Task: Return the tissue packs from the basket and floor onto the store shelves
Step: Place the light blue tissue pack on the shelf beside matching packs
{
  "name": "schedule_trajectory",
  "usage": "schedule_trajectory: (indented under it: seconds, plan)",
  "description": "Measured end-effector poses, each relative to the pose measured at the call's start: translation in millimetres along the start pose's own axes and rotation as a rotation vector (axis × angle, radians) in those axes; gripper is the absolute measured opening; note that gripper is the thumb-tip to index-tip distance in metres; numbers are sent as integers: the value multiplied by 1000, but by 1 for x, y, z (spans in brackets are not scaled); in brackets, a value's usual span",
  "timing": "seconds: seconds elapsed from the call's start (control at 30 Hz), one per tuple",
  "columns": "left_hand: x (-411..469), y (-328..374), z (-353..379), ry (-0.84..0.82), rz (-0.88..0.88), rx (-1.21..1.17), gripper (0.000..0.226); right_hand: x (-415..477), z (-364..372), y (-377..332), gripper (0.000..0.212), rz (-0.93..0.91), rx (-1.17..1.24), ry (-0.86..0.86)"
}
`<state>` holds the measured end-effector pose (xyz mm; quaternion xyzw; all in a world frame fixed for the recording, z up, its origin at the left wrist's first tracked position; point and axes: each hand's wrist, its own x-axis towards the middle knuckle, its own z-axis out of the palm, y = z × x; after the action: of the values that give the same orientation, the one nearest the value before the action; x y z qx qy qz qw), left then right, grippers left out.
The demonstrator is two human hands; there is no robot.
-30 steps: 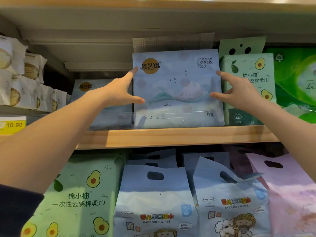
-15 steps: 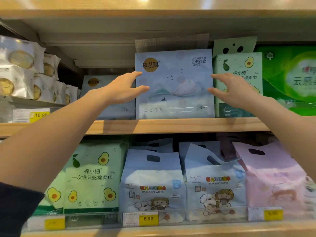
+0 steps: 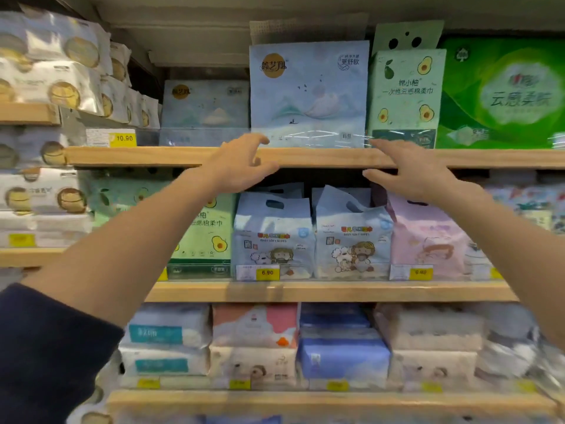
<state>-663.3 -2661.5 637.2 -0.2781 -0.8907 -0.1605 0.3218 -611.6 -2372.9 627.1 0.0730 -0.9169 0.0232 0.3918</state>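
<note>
A pale blue tissue pack (image 3: 308, 93) with a gold round logo stands upright on the upper wooden shelf (image 3: 159, 156), between a second blue pack (image 3: 205, 105) set further back and a green avocado-print pack (image 3: 405, 96). My left hand (image 3: 241, 165) hovers in front of the shelf edge below the pack's left corner, fingers apart and holding nothing. My right hand (image 3: 409, 169) hangs below the pack's right corner, fingers spread, also holding nothing. Neither hand touches the pack.
A large green tissue bale (image 3: 504, 93) fills the upper right. White and gold packs (image 3: 61, 62) crowd the upper left. The middle shelf holds baby wipe bags (image 3: 272, 237) and a pink bag (image 3: 425, 237). Stacked tissue bricks (image 3: 342, 356) sit on the lower shelf.
Both hands have let go of the blue pack's sides and dropped down to the shelf edge. The view has pulled back and tilted down, showing the lower shelves.
</note>
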Motion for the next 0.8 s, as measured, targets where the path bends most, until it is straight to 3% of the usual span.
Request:
schedule_trajectory:
  seconds: [0.4, 0.6, 0.8]
  plan:
    - [-180, 29, 53, -182, 44, -88, 64, -204, 6, -64, 64, 157, 64, -207]
    - [-260, 54, 86, -282, -42, -185, 64, -290, 16, -80, 65, 199, 103, -344]
    - [-339, 71, 130, -392, -74, -244, 67, -360, 36, -78, 64, 143, 100, -451]
